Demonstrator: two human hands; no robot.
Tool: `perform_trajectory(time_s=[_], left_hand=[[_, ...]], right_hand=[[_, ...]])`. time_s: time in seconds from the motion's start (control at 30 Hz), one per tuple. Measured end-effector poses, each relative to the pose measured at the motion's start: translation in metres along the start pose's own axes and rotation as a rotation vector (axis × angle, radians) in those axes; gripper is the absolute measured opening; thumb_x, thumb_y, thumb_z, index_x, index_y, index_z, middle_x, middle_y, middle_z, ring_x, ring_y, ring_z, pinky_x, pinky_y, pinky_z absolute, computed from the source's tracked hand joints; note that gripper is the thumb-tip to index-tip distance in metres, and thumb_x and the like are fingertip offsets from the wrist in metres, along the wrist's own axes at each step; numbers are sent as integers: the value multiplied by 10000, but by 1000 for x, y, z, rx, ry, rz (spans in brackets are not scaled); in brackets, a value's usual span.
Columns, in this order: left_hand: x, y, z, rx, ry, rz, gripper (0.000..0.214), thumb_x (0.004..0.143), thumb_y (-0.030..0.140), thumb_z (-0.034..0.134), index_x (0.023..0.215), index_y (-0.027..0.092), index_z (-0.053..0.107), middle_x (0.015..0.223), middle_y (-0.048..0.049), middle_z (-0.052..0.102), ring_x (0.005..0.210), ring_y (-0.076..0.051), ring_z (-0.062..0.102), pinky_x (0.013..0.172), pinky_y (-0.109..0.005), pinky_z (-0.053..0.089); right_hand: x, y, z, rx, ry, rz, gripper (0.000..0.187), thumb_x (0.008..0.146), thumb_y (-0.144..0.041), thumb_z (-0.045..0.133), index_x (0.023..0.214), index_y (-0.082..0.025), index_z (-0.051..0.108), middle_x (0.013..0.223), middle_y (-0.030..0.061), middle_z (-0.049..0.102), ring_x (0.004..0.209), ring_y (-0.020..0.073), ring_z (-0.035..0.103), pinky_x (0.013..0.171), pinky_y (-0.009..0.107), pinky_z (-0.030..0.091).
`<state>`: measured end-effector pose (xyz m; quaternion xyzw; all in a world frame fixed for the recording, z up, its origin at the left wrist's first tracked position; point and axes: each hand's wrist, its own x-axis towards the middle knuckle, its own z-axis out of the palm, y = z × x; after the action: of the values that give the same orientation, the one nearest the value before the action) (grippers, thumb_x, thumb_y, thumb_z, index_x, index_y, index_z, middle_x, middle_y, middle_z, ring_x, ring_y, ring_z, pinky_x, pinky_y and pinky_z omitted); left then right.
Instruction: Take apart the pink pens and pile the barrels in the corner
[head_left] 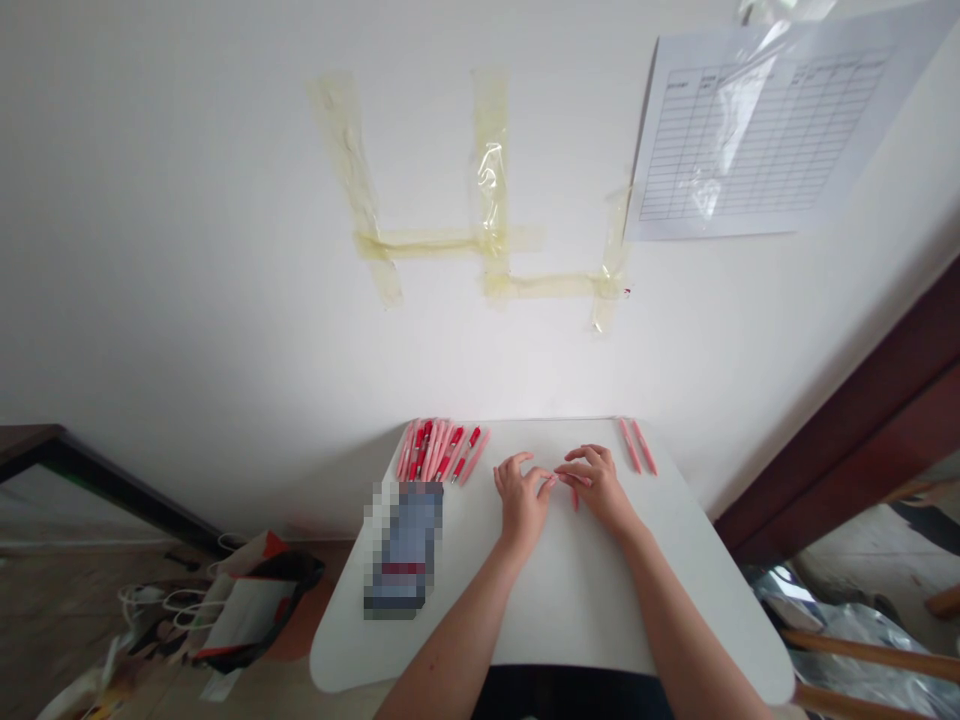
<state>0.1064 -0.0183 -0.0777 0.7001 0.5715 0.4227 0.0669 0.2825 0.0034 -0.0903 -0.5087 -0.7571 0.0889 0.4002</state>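
Observation:
My left hand (521,503) and my right hand (600,488) meet over the middle of the white table, fingertips pinched close together. Between them is a small pink pen part (556,478), mostly covered by the fingers. A pink piece (575,499) shows just below my right hand; whether it is held or lies on the table I cannot tell. To the left lies a row of pink and red pens (435,452). Two pink pens (637,447) lie apart near the back right edge.
A blurred-out dark rectangular object (405,550) lies on the left of the white table (577,610). The wall behind carries yellowed tape (491,190) and a printed sheet (757,140). Bags (251,605) stand on the floor at left. Dark red wood (847,430) rises at right.

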Motion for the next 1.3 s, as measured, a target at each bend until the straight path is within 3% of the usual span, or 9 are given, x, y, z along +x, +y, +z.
perform_trajectory(time_s=[0.67,1.0,1.17,1.3], left_hand=[[1,3,-2,9,-13,-16,57,825,265,746,874,288,763,1244,-60,604,1248,-265,514,1152,-630,302],[2,8,-5,3,26,-24,29,799,269,755,820,288,755,1211,-55,620,1209,-248,531,1131,-569,343],[2,7,-4,25,55,-28,56,806,226,731,811,280,743,1198,-53,620,1197,-245,542,1138,-569,334],[2,7,-4,18,38,-48,84,811,205,717,822,285,739,1210,-52,607,1216,-249,532,1158,-593,297]], right_hand=[[0,3,1,43,0,17,161,924,-382,641,972,-376,795,1164,81,650,1247,325,456,1035,569,449],[0,-1,-10,27,-7,38,237,892,-500,661,1053,-368,774,1189,81,638,1219,320,476,1041,549,446],[-2,15,-18,-77,93,100,298,939,-500,566,1093,-330,758,1104,90,662,1165,309,504,1017,519,452],[-4,21,-24,-186,40,159,318,900,-506,594,1099,-317,755,938,71,687,1089,307,545,1017,531,419]])
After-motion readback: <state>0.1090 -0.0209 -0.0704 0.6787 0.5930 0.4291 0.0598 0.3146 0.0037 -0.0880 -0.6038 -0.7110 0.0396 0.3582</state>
